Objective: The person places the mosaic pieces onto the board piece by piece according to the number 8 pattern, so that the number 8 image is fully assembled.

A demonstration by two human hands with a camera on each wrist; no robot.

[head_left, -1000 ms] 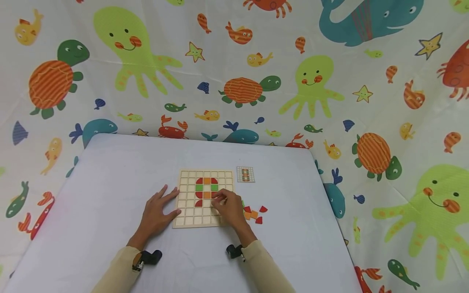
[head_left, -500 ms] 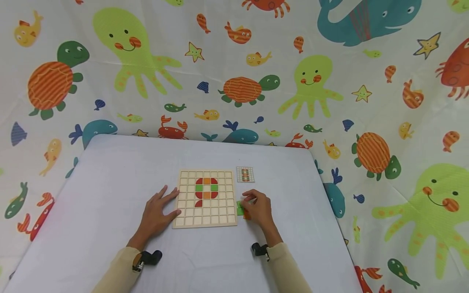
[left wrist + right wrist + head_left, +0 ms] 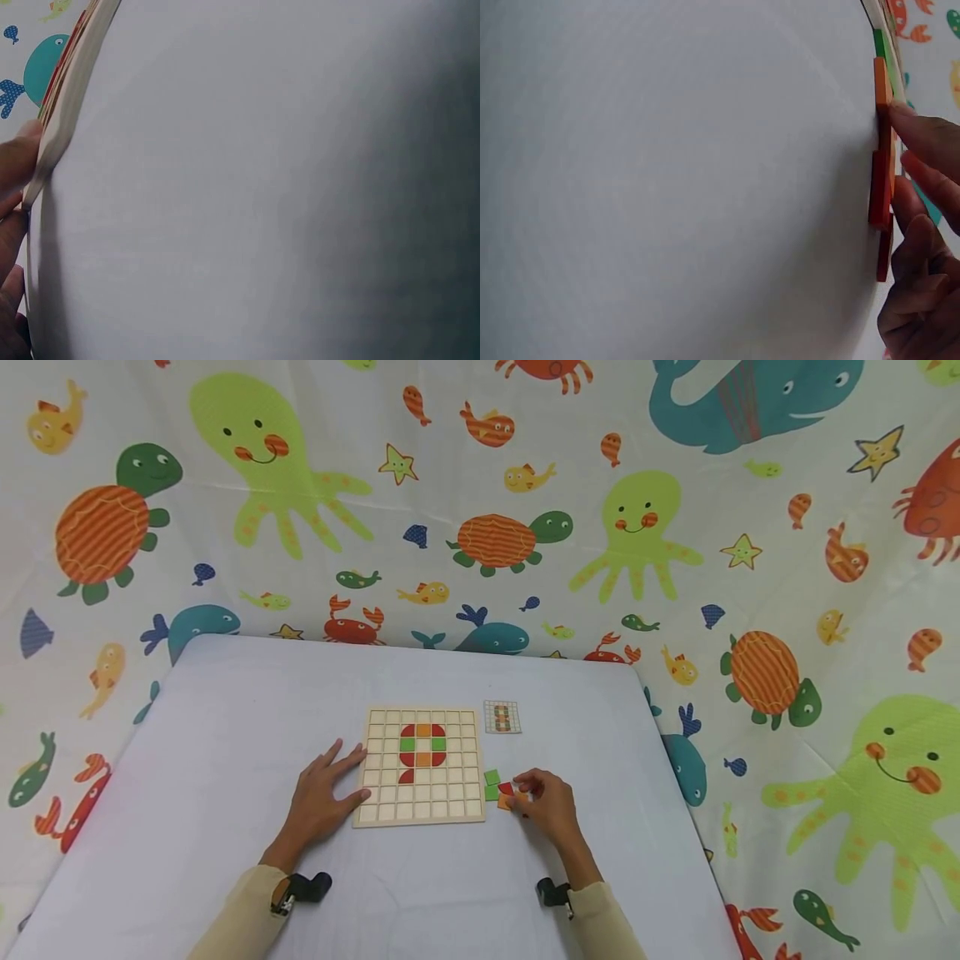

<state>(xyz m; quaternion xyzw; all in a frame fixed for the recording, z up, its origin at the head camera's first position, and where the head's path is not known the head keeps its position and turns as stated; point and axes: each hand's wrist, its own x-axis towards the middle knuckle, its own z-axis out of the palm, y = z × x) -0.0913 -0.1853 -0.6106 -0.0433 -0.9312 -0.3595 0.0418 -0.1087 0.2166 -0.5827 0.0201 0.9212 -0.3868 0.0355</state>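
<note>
On the table lies a square wooden grid board (image 3: 378, 797) with red, orange and green tiles set as a ring, plus a red quarter-round tile (image 3: 407, 776) below it. My left hand (image 3: 321, 793) rests at the board's left edge, fingers spread and thumb at the rim; the left wrist view shows the thumb (image 3: 19, 157) against the board's side. To the board's right, my right hand (image 3: 551, 802) is over the loose tiles, its thumb and forefinger apart, close to a red tile (image 3: 506, 788) and an orange tile (image 3: 504, 802). In the right wrist view the thumb touches an orange tile (image 3: 882, 84).
Two green square tiles (image 3: 491, 777) lie against the board's right side. A small pattern card (image 3: 491, 727) lies beyond them, near the board's far right corner. White cloth covers the table (image 3: 255, 710), and a sea-animal curtain (image 3: 450, 443) hangs behind it.
My right hand has moved from over the board to the loose tiles on the right, passing the green tiles and then coming nearer to me. My left hand has stayed in place.
</note>
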